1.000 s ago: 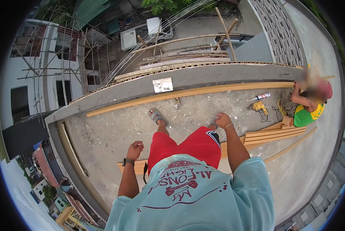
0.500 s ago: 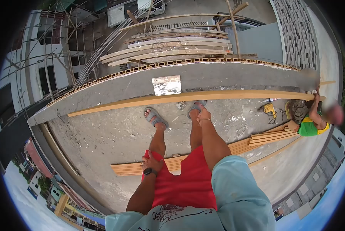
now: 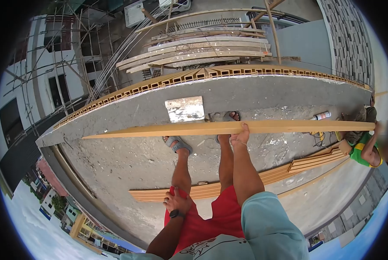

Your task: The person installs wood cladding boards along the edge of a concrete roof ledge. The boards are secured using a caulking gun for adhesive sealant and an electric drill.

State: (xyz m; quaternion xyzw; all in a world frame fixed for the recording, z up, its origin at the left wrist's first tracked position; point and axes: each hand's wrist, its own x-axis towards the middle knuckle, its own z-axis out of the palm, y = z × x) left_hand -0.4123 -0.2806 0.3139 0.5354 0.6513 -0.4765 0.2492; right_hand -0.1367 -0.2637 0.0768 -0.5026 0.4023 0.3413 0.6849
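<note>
A long tan plank (image 3: 176, 130) spans the view from left to right, above the concrete floor and across my sandalled feet. My right hand (image 3: 240, 135) grips its near edge around the middle. Resting on my red shorts (image 3: 194, 223) at the knee is my left hand (image 3: 177, 202), fingers spread, with a dark watch on the wrist. At the plank's right end a co-worker (image 3: 367, 149) in a green and yellow shirt has a hand near it. Just beyond the plank, a whitish-smeared board (image 3: 185, 109) lies on the grey ledge.
Grooved tan panels (image 3: 289, 170) lie stacked on the floor (image 3: 150, 164) near my legs. A tube (image 3: 322, 115) and a partly hidden yellow tool (image 3: 319, 138) are at the right. Hollow panel ends line the ledge (image 3: 254, 89); beyond are timber planks (image 3: 202, 47) and scaffolding.
My right hand has closed on the plank, which now sits nearer to me and covers part of my feet. The co-worker's hand has moved with its right end. The view has shifted slightly.
</note>
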